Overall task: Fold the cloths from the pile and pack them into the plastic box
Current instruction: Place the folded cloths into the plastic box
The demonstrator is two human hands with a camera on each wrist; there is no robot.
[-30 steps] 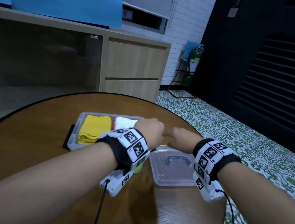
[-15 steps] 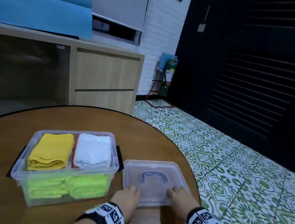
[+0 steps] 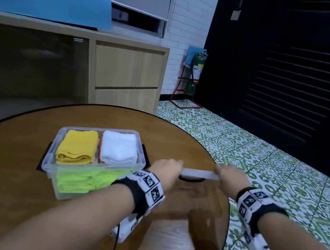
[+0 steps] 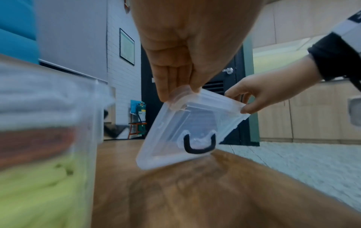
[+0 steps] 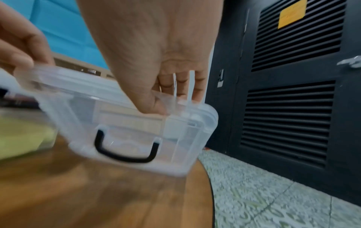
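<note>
At nine o'clock on the round table (image 3: 11,164) stands the plastic box (image 3: 95,170), packed with the yellow cloth (image 3: 76,149), the white cloth (image 3: 119,149) and lime cloths (image 3: 85,179) beneath. At its three o'clock side, the left hand (image 3: 165,168) and right hand (image 3: 231,177) each pinch a near corner of the clear lid (image 4: 185,131), thumb against fingers, tilted off the wood. To seat it well, I judge, carry it level toward nine o'clock, square its rim over the box, then press down evenly. Half a second earlier the lid lay flat on the table under both hands; now it is lifted.
</note>
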